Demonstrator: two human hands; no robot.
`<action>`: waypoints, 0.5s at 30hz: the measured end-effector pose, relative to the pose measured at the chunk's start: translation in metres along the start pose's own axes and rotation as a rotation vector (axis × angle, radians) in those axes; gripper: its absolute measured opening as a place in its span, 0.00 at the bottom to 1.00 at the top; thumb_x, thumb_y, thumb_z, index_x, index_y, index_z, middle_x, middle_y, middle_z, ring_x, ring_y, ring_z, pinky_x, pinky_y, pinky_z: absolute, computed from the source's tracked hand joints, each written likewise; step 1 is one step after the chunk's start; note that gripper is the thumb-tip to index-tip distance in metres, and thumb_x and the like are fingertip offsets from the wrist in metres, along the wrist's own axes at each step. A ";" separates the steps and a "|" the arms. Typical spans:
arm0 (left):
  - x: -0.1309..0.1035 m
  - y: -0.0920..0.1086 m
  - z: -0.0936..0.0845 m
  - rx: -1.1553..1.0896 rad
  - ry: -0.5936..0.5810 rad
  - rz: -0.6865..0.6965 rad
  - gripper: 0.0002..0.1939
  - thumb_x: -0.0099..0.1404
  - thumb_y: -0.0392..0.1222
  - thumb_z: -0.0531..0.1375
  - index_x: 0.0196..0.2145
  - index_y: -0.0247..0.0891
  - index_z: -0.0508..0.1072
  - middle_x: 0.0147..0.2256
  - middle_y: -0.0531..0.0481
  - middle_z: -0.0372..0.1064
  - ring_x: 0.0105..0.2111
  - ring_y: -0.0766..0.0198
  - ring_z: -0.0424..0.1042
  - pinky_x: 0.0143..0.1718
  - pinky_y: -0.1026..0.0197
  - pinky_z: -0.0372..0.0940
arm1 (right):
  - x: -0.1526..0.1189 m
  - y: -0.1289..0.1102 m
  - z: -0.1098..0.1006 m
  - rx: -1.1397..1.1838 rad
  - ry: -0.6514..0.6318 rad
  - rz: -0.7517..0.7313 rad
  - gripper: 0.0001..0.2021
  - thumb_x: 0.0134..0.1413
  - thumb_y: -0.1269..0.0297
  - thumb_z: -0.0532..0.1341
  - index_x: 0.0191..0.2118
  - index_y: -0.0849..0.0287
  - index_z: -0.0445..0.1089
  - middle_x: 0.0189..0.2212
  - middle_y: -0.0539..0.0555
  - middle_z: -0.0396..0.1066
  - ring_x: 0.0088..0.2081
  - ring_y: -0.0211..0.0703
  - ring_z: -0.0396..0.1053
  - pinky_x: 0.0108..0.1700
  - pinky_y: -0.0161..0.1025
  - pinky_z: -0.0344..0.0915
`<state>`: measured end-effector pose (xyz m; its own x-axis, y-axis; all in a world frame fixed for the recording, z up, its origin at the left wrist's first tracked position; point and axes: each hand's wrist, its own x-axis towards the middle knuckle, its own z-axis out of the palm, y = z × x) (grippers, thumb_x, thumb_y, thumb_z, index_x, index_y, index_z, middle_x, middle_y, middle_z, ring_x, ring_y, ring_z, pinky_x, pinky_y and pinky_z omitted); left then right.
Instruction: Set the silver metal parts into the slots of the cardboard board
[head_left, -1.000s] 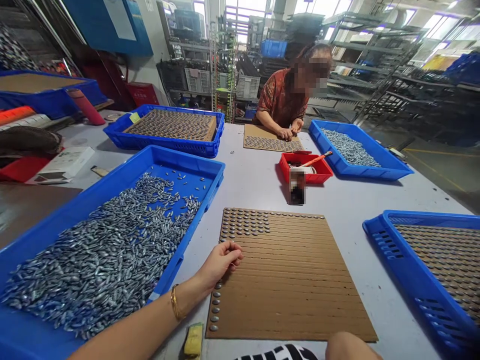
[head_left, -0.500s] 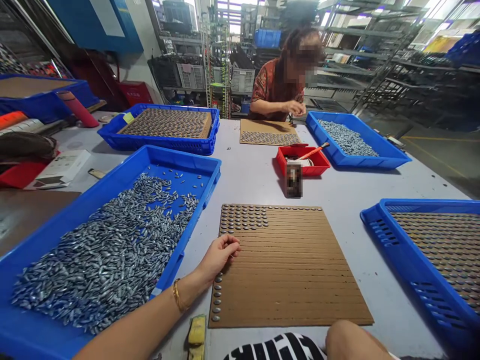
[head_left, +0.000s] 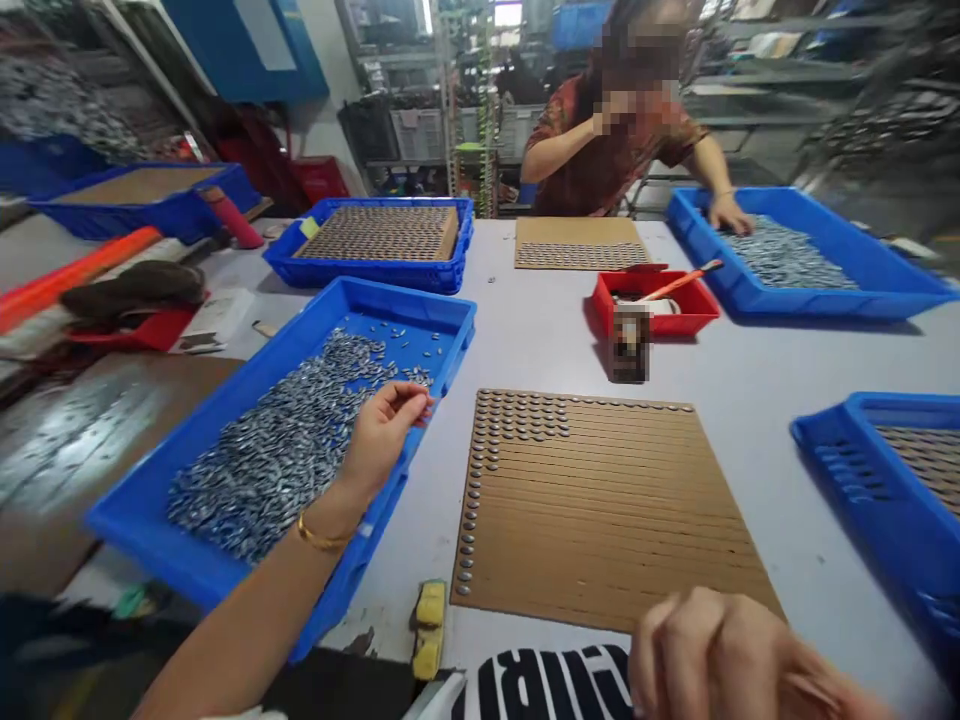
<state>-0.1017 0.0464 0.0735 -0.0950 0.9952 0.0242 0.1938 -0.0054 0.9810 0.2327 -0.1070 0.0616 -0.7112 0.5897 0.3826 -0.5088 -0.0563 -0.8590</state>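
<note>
Your right hand [head_left: 712,650] is blurred and partly cut off at the bottom; its fingers curl inward with the tips hidden, so you cannot tell what they hold. Your left wrist and forearm cover part of the blue tray [head_left: 450,320] and its silver spindle-shaped pieces [head_left: 277,460]. Pixelation masks an item [head_left: 630,345] by the red bin [head_left: 682,315], and the right edge cuts off the slotted blue crate [head_left: 847,500]. Your left hand [head_left: 386,435] is above the tray's right rim, fingers bent, thumb drawn close to the index finger; any piece between them is indiscernible. The grooved cardboard sheet [head_left: 615,520] lies before you, pieces lining its left and far edges.
</note>
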 end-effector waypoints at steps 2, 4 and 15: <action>0.014 -0.010 -0.031 0.358 0.116 0.119 0.19 0.63 0.53 0.54 0.43 0.36 0.69 0.40 0.43 0.73 0.38 0.60 0.73 0.40 0.58 0.67 | -0.013 -0.005 -0.006 -0.047 0.113 0.127 0.25 0.46 0.34 0.57 0.36 0.49 0.74 0.30 0.57 0.73 0.36 0.50 0.71 0.41 0.44 0.67; 0.023 -0.029 -0.061 0.706 0.186 0.116 0.21 0.65 0.52 0.49 0.48 0.36 0.67 0.46 0.41 0.71 0.44 0.57 0.72 0.47 0.53 0.65 | -0.028 -0.004 -0.013 -0.107 0.225 0.229 0.26 0.48 0.36 0.57 0.43 0.49 0.73 0.36 0.59 0.73 0.40 0.54 0.70 0.45 0.49 0.65; 0.077 -0.124 -0.096 1.164 0.180 -0.197 0.45 0.62 0.66 0.44 0.65 0.29 0.52 0.65 0.28 0.43 0.65 0.32 0.38 0.58 0.30 0.34 | -0.039 0.024 -0.034 -0.163 0.268 0.294 0.24 0.52 0.41 0.56 0.49 0.48 0.71 0.41 0.61 0.70 0.48 0.58 0.65 0.53 0.55 0.60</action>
<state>-0.2272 0.1142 -0.0280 -0.3400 0.9404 0.0108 0.9203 0.3303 0.2095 0.2646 -0.1033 0.0144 -0.6525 0.7572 0.0299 -0.2043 -0.1379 -0.9691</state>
